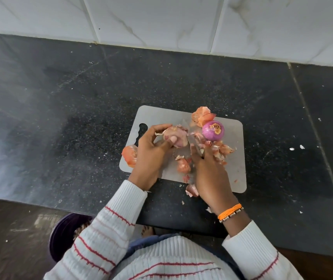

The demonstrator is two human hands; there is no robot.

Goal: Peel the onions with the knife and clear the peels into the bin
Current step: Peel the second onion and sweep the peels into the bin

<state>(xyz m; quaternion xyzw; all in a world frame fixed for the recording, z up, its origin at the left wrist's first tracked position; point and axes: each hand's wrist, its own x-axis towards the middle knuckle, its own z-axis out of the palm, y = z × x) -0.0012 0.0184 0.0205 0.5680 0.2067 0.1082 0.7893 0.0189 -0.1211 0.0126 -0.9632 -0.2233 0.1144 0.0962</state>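
We see left hand [151, 152] gripping a half-peeled onion [176, 136], fingers [162, 127] curled round it over the board [236, 162]. Right hand [210, 172] grips the knife [192, 138], fingers wrapped on the handle, blade touching that onion. Peeled onion [213, 130] sits just beyond right fingers. Peels [202, 116] scattered around both hands. Bin [62, 237] below bench [60, 118], near left sleeve.
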